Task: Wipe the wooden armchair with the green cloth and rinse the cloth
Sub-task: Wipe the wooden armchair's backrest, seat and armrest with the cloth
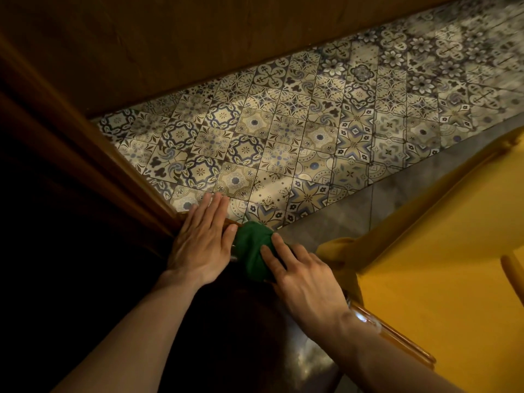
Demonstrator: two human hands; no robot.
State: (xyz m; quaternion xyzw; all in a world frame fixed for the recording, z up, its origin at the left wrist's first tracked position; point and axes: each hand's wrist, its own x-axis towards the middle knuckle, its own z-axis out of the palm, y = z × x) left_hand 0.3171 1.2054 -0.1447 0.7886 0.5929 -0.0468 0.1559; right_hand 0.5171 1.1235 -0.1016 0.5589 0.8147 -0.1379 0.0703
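Note:
The green cloth (251, 249) is bunched on the dark top edge of the wooden armchair (397, 334), near the bottom middle of the view. My right hand (304, 282) lies on the cloth's right side, fingers pressing it down onto the wood. To the left of the cloth my left hand (201, 236) rests flat on the chair's wood with its fingers stretched out, thumb touching the cloth's edge. The chair's surface beneath both hands is in deep shadow and hard to make out.
A yellow cushion (453, 251) covers the chair's seat at the right. Patterned floor tiles (283, 131) spread ahead, with plain grey tiles (397, 194) beside them. A dark wooden panel (141, 38) runs along the top, and a wooden post (71, 154) slants at the left.

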